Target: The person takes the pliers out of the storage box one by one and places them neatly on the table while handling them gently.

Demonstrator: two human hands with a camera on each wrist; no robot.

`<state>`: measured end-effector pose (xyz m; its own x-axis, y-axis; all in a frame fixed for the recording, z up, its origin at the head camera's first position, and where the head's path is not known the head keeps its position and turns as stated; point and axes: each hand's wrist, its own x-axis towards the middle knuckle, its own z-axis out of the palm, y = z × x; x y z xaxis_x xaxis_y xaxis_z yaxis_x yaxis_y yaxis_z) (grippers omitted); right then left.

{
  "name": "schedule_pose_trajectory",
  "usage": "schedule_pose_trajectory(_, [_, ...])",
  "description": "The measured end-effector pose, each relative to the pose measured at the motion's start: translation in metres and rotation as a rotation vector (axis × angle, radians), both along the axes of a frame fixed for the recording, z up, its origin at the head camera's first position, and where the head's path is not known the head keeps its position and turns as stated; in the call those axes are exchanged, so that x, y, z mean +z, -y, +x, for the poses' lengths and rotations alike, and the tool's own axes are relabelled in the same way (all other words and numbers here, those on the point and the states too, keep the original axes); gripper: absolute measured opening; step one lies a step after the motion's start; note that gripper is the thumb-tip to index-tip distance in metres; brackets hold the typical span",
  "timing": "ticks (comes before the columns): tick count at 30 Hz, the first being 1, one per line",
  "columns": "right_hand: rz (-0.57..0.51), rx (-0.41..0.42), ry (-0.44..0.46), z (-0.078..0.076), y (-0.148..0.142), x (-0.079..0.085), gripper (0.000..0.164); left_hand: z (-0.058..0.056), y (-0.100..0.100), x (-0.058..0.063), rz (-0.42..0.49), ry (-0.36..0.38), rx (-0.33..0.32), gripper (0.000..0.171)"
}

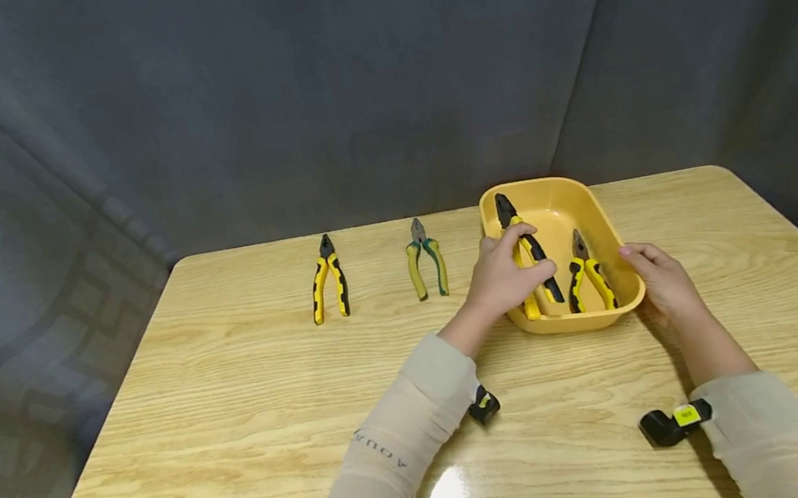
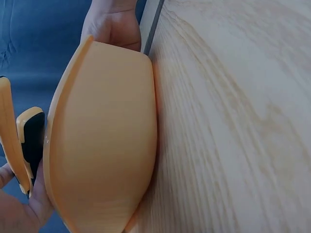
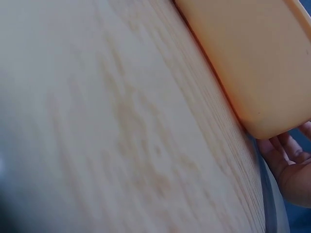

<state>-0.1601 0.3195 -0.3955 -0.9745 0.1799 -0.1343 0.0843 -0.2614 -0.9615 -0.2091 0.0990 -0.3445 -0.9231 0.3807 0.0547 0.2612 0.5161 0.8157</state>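
Note:
My left hand grips a pair of black-and-yellow pliers, held over the left part of a yellow plastic tub. Their dark jaws point to the back; in the left wrist view the handles stand out above the tub's rim. A smaller pair of black-and-yellow pliers lies inside the tub on the right, handles toward me. At the tub's right side, my right hand holds the rim with the thumb on top and fingers against the outer wall, as the right wrist view partly shows.
Two more pliers lie on the wooden table left of the tub: a yellow-and-black pair and a green-handled pair. Grey cloth hangs behind the table's back edge.

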Motion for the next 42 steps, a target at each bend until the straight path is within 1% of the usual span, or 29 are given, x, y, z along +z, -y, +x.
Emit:
schedule_pose_trajectory(5, [-0.029, -0.002, -0.019, -0.001, -0.001, -0.002, 0.011, 0.002, 0.006, 0.000, 0.022, 0.001, 0.008, 0.046])
schedule_pose_trajectory(9, [-0.030, -0.002, -0.029, -0.001, -0.001, -0.002, 0.008, 0.005, 0.011, 0.001, 0.016, 0.003, 0.002, 0.047])
schedule_pose_trajectory(13, [-0.035, -0.001, -0.021, -0.002, 0.001, -0.003, 0.012, 0.007, 0.018, 0.001, 0.020, 0.014, 0.010, 0.048])
schedule_pose_trajectory(18, [-0.006, 0.001, -0.015, -0.002, 0.000, -0.004, 0.017, 0.009, 0.025, 0.002, 0.033, 0.010, 0.019, 0.048])
schedule_pose_trajectory(24, [0.020, -0.003, -0.014, -0.002, -0.001, -0.003, 0.014, 0.012, 0.034, -0.001, 0.033, 0.010, 0.016, 0.047])
schedule_pose_trajectory(29, [0.000, -0.001, -0.017, -0.001, 0.000, -0.001, 0.010, 0.012, 0.043, -0.004, 0.027, 0.022, 0.015, 0.048])
schedule_pose_trajectory(32, [-0.006, -0.001, -0.016, -0.001, 0.000, 0.000, 0.011, 0.012, 0.048, -0.005, 0.026, 0.029, 0.021, 0.048])
schedule_pose_trajectory(37, [-0.012, -0.002, -0.014, 0.000, 0.001, -0.001, 0.016, 0.011, 0.055, -0.005, 0.024, 0.020, 0.033, 0.048])
schedule_pose_trajectory(42, [-0.046, -0.010, -0.026, 0.000, 0.002, -0.003, 0.015, 0.011, 0.062, -0.006, 0.013, 0.019, 0.041, 0.049])
